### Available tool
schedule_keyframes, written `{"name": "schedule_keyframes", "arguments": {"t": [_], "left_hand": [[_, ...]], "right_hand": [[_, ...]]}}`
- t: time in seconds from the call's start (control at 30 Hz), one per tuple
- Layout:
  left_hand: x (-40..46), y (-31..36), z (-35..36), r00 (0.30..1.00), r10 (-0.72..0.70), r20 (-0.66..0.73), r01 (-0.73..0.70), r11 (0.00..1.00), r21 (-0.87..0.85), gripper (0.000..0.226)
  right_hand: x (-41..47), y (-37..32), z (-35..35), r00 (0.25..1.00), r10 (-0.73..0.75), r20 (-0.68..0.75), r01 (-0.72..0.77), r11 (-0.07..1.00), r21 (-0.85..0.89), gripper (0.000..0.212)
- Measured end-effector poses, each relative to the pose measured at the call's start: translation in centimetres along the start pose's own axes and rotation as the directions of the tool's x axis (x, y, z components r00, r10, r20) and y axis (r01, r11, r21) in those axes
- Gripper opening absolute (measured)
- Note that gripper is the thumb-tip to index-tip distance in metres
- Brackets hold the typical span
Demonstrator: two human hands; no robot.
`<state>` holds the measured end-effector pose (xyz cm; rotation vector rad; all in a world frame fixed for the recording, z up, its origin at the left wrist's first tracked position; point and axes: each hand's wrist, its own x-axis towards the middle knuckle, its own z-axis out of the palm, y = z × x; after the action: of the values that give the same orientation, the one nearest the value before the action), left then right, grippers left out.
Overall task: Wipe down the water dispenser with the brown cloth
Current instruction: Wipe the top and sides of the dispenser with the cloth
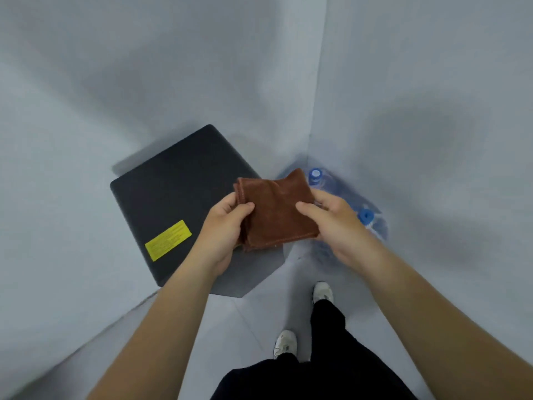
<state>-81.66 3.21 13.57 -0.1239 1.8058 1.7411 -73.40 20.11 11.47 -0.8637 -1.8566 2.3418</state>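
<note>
Dispenser (173,197) is sitting in the corner against the walls, and you're only seeing its dark top with a yellow label (168,240) near the front edge. You're holding the folded cloth (277,209) above its right front corner, left hand (227,226) pinching the left edge, right hand (331,217) gripping the right edge, so both are clamped on it. No wiping happening yet, I'd say. Risk from here: the folds could be slipping loose as you're going one-handed, leaving a corner dragging. Also, two jugs (346,203) are lying on the floor right beside it, easy to kick. Front and sides are hidden from up here, and the label text is too blurry to read.
</note>
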Motion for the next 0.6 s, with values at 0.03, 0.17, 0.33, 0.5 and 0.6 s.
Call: {"name": "schedule_keyframes", "arguments": {"t": [0.03,0.17,0.33,0.5,0.6], "left_hand": [[0.6,0.1,-0.4,0.999,-0.001,-0.049,0.001,1.000,-0.010,0.028],[3.0,0.8,-1.5,0.975,-0.027,-0.222,0.015,0.999,-0.052,0.027],[5.4,1.7,-1.5,0.921,-0.048,-0.387,0.015,0.996,-0.089,0.025],[7.5,1.8,-3.2,0.855,-0.050,-0.517,0.037,0.999,-0.037,0.019],[8.3,0.8,-4.5,0.840,-0.081,-0.536,0.140,0.988,0.069,0.019]], "right_hand": [[1.4,-0.1,0.4,0.999,0.007,0.034,-0.006,1.000,-0.030,0.021],[6.4,-1.1,1.5,0.980,0.024,0.196,0.008,0.987,-0.159,0.019],[11.7,-3.2,3.4,0.949,0.018,0.316,0.094,0.937,-0.337,0.017],[15.0,-2.9,5.8,0.931,-0.007,0.364,0.213,0.821,-0.530,0.020],[16.1,-1.7,6.4,0.951,-0.019,0.307,0.256,0.603,-0.756,0.032]]}}
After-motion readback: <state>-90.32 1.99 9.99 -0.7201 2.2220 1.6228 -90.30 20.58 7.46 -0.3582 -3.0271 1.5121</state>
